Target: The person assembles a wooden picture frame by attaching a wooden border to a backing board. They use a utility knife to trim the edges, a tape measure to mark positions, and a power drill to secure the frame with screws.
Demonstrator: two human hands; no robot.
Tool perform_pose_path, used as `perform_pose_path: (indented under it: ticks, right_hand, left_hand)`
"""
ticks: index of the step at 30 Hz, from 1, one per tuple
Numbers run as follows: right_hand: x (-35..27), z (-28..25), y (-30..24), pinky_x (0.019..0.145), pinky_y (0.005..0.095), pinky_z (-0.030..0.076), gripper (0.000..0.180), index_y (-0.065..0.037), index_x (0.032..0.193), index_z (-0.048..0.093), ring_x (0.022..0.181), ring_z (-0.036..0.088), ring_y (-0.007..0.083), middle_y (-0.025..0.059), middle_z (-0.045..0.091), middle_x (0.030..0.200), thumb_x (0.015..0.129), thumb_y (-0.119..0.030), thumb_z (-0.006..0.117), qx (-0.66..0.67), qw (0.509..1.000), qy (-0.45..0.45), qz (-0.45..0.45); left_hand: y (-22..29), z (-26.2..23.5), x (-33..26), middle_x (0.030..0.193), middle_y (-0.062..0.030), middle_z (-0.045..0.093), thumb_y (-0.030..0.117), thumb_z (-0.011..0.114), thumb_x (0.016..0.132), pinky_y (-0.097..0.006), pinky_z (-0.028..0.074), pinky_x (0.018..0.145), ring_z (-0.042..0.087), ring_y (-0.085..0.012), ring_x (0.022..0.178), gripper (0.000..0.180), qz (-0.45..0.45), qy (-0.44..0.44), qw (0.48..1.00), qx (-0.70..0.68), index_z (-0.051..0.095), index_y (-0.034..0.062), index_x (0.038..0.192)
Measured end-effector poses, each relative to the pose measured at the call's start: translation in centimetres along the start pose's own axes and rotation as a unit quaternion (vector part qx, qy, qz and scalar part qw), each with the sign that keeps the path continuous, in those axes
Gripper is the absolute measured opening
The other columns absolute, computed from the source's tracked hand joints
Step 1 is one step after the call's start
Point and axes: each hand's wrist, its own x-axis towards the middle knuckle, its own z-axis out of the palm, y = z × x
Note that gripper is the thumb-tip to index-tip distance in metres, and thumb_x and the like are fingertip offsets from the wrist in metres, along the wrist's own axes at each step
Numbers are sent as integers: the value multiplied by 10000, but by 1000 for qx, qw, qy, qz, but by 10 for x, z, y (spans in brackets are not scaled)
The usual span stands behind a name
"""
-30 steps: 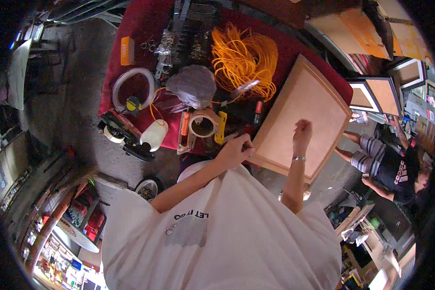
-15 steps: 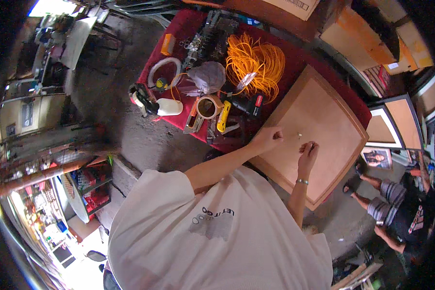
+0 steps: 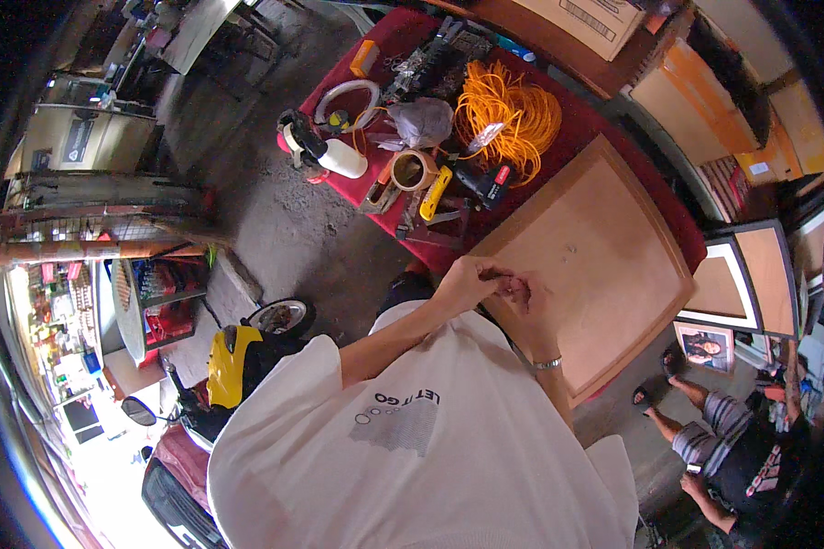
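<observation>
A square brown board (image 3: 613, 220) with a raised wooden border lies on the red-covered table (image 3: 634, 137). Over its near left edge, my left hand (image 3: 470, 285) and my right hand (image 3: 528, 300) meet, fingers curled and pinched close together. Whatever they hold, if anything, is too small or hidden. A silver band circles my right wrist. On the board's surface beyond my hands sits a tiny pale piece (image 3: 570, 248), its kind unclear.
Left of the board lie a yellow utility knife (image 3: 437, 192), a black power tool (image 3: 485, 185), a tape roll (image 3: 414, 170), a white spray bottle (image 3: 343, 157) and an orange cable coil (image 3: 508, 114). A person (image 3: 751, 448) sits at right near picture frames (image 3: 719, 284).
My two hands, apart over the board before, have come together at its near left edge. The view has shifted, bringing a yellow motorbike into sight at left.
</observation>
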Motion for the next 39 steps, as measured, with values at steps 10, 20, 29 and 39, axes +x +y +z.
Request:
perform_pose_path:
  ticks: [10,20,29,39]
  right_hand:
    - [15,40,-11,607,316,476,122,-6,918,550,660,578,168,92,620,754,968,-113,583,-98,992,-70,37]
    - [44,132,-26,658,260,498,157,-34,971,555,719,577,93,21,601,797,982,-181,608,89,960,-142,223]
    - [115,201,0,661,402,521,168,-40,991,581,744,661,296,151,663,847,949,-196,626,-170,968,2,183]
    - [217,333,-24,672,474,563,309,-60,1115,535,796,693,370,203,686,860,938,-308,586,-370,913,-154,76]
  left_hand:
    - [-20,-51,-8,844,-39,731,145,734,865,-277,539,704,655,-83,749,177,45,29,998,17,755,35,1002]
    - [-45,-177,-11,896,-82,733,134,734,877,-247,559,721,677,-115,768,213,-103,-144,970,-165,727,-31,1012]
    - [-113,-289,-25,903,-115,709,58,683,879,-292,567,749,696,-180,809,175,-140,16,982,-126,659,-52,1014]
    - [-147,-323,-15,957,-127,704,78,674,914,-287,574,752,696,-176,834,187,-139,33,975,-172,630,-35,1056]
